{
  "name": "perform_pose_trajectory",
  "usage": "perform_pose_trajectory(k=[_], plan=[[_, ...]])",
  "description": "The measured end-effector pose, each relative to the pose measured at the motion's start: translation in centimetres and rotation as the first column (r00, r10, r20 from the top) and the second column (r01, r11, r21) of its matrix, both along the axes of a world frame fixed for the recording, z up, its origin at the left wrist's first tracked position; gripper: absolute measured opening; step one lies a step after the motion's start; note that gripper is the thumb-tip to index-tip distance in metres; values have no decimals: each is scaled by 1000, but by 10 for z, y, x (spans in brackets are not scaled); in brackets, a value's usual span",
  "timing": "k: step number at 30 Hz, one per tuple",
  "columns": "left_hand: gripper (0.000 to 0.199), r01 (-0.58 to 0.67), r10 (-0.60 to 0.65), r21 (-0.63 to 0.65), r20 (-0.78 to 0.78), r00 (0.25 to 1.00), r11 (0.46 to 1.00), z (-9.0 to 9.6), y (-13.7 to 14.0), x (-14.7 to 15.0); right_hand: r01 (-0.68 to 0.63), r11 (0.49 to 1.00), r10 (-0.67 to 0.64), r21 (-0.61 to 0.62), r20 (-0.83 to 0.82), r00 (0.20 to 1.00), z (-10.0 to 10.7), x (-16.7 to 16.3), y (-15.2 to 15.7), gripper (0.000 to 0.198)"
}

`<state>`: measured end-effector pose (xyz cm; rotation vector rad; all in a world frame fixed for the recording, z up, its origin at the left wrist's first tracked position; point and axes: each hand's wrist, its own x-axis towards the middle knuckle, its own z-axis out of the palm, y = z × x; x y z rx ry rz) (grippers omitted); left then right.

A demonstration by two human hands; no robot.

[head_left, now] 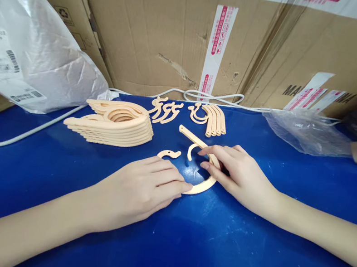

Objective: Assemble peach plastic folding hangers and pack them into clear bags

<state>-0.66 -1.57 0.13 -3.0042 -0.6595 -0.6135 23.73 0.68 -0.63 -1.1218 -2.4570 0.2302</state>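
1. The left hand [146, 187], nearer than the hanger stack [119, 134] and to its right, has its fingertips on one end of a cream curved hanger part [202, 187]; the thumb is hidden, so whether it grips cannot be told.
2. The right hand [237, 171], farther right of the stack, pinches that part between thumb and fingers; the part lies right of the stack, above the blue tabletop [198, 256].
3. Just right of the stack is a loose S-shaped hook [172, 154].
4. Beyond the stack's right end lie more S-shaped hooks [167, 112], then curved arms [219, 122].
5. Behind the stack stands a cardboard box [163, 25].
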Motion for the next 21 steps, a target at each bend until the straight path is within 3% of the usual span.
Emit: perform_pose_trajectory(k=[7, 13, 21], plan=[[25, -28, 39, 219, -42, 998, 975, -1, 8, -2, -208, 976, 200, 59, 118, 973, -1, 0, 1, 24], [33, 28, 3, 351, -87, 996, 936, -2, 6, -1, -241, 968, 237, 69, 68, 969, -4, 2, 2, 24], [35, 125, -103, 206, -112, 988, 971, 1, -10, 7, -210, 977, 211, 31, -10, 977, 3, 1, 0, 32]])
